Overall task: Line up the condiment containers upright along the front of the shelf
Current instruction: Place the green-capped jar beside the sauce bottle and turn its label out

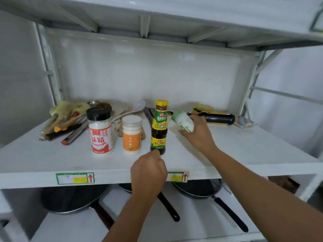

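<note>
**Fourth container in hand, three already standing**

Head view: on the shelf (244, 154), the black-capped jar (100, 131), the orange-labelled jar (131, 135) and the dark sauce bottle (159, 128) stand upright in a row toward the near edge. The left hand (148, 170) is curled loosely, its fingertips at the sauce bottle's base; whether it grips is unclear. The right hand (197, 131) wraps a tilted white-green bottle (183, 120), just right of the sauce bottle. A dark bottle (219, 119) lies on its side far right. The risk: swinging the tilted bottle in could knock the tall, narrow sauce bottle over.
</note>
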The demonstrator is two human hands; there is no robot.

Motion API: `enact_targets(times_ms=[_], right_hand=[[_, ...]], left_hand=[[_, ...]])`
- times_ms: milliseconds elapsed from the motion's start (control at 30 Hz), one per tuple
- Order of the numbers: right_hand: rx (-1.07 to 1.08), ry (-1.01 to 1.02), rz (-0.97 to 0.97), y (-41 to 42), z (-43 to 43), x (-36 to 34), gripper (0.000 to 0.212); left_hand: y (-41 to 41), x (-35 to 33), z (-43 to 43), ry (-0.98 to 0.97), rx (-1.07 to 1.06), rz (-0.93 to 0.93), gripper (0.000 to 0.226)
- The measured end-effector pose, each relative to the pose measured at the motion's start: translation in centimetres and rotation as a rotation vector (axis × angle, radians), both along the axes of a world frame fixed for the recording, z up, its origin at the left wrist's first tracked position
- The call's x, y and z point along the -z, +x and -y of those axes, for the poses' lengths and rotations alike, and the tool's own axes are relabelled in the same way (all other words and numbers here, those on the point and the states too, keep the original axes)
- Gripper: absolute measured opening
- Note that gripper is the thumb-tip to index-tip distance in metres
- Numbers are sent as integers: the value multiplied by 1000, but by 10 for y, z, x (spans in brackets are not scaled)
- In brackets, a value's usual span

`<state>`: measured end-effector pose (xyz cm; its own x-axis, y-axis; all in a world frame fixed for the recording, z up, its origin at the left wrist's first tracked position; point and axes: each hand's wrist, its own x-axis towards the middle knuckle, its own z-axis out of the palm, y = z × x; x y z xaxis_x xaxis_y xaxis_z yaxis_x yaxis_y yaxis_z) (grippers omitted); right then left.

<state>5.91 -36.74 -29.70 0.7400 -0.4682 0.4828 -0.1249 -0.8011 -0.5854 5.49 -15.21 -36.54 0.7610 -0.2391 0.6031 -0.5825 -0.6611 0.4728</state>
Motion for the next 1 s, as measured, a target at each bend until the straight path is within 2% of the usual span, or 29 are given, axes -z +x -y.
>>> enact_targets(times_ms=[100, 167, 367, 467, 533, 600, 700, 767, 833, 1000], right_hand=[[-67, 347, 74, -37, -16, 10, 63], [-111, 474, 59, -49, -22, 15, 67], [-202, 369, 25, -55, -28, 21, 72], [-254, 404, -57, -56, -20, 17, 87], [-318, 496, -93, -60, -12, 13, 93], [-383, 599, -106, -62, -5, 10, 89], [-420, 627, -80, -64, -2, 16, 82], [-435, 656, -54, -64, -3, 20, 78], [-449, 671, -40, -63, -1, 24, 75], [-427, 610, -53, -63, -3, 23, 69]], left_hand=[[-7, -9, 0, 64, -24, -29, 23], [-12, -12, -1, 116, -22, -16, 22], [-22, -19, 3, 300, 10, 22, 18], [-27, -13, 7, 232, 139, 91, 14], [-26, -13, 7, 181, 256, 139, 10], [-24, -13, 8, 148, 350, 139, 13], [-24, -12, 13, 154, 370, 88, 43], [-24, -12, 17, 139, 340, 18, 53], [-24, -13, 21, 110, 312, -47, 55], [-26, -15, 25, 97, 311, -93, 40]])
